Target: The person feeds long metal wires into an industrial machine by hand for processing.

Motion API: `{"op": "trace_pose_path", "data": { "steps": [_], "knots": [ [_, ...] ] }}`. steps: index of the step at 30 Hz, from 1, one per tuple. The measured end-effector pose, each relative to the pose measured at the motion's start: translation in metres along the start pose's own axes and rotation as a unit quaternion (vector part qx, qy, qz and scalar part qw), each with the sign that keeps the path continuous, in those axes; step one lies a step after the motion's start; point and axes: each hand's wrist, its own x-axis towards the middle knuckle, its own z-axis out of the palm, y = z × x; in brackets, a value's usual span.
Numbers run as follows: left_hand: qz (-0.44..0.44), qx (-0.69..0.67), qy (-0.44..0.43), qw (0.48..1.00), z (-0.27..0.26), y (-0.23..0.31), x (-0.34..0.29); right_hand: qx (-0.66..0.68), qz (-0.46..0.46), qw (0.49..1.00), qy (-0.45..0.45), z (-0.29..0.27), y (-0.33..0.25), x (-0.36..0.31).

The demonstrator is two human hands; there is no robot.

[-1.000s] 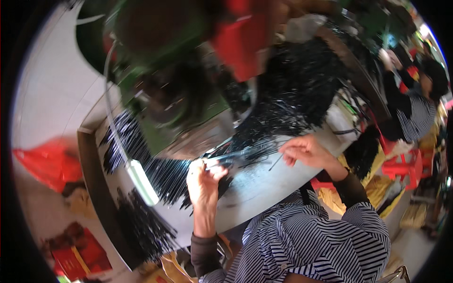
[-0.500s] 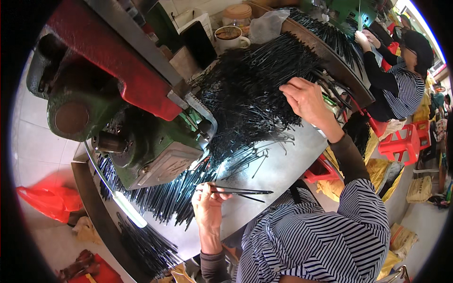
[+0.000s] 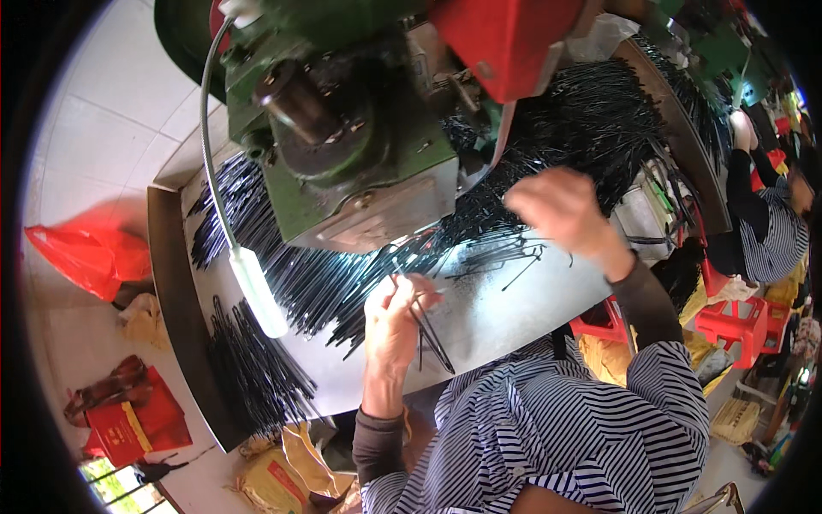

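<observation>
Black slender rods point(image 3: 437, 347) are pinched in the left hand point(image 3: 390, 327), their long axis slanting rightward to the near edge of the desk point(image 3: 505, 313). Farther from them, the right hand point(image 3: 561, 210) is blurred; whether spread or pressed together, I cannot tell.

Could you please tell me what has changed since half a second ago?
The slender black rods in the left hand have swung from pointing right to pointing down-right, toward the person's body; that hand keeps hold. The camera view has shifted too. The white tubular lamp and red plastic bag stayed in place.
</observation>
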Motion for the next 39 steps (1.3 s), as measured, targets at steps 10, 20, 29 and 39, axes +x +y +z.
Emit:
{"op": "trace_pose_path", "data": {
  "steps": [10,20,29,39],
  "knots": [
    [-0.005,0.048,0.081,0.996,0.01,0.009,0.023,0.571,0.492,0.644,-0.13,0.071,-0.077,0.022],
    [0.116,0.195,0.039,0.973,0.007,0.004,0.039,0.492,0.473,0.725,-0.094,0.072,-0.082,0.025],
    [0.08,0.173,0.022,0.981,0.012,0.01,0.039,0.51,0.501,0.693,-0.09,0.076,-0.083,0.031],
    [0.069,0.144,0.046,0.986,0.016,0.013,0.041,0.538,0.503,0.673,-0.064,0.083,-0.082,0.026]
  ]
}}
